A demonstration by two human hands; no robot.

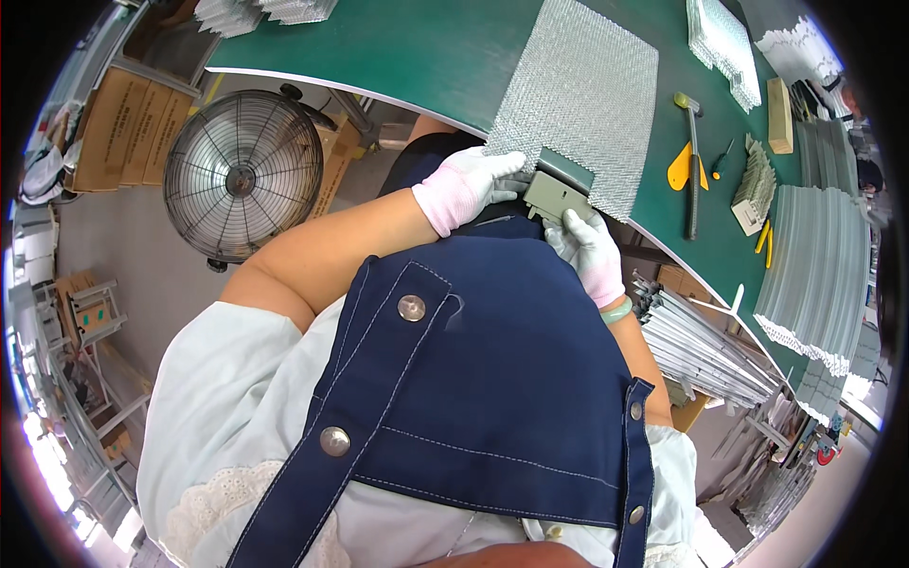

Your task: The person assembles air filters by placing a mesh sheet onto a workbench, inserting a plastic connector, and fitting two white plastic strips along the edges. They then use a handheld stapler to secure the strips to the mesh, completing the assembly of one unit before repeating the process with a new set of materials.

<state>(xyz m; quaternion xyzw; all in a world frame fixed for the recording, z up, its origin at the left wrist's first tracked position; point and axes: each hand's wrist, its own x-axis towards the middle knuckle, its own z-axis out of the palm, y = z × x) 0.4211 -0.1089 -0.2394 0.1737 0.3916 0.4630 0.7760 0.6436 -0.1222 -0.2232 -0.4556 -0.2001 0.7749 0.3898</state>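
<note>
A silver metal mesh panel (pixel 585 99) lies on the green table, its near end reaching over the front edge with a rectangular notch in it. At that notch is a small grey-green block-like part (pixel 555 196), with a dark strip just beyond it. My left hand (pixel 476 186), in a white and pink glove, is closed on the panel's near left corner, the thumb on top. Gloved alike, my right hand (pixel 589 254) holds the grey-green part, thumb against its near face. The fingers beneath are partly hidden.
Right of the panel lie a hammer (pixel 694 170), an orange-yellow tool (pixel 680 168), a screwdriver (pixel 722 161) and yellow-handled pliers (pixel 765 242). Stacked mesh panels (pixel 816 270) line the right side. A floor fan (pixel 242 178) stands at left by cardboard boxes (pixel 128 130). Metal strips (pixel 701 346) lie below the table.
</note>
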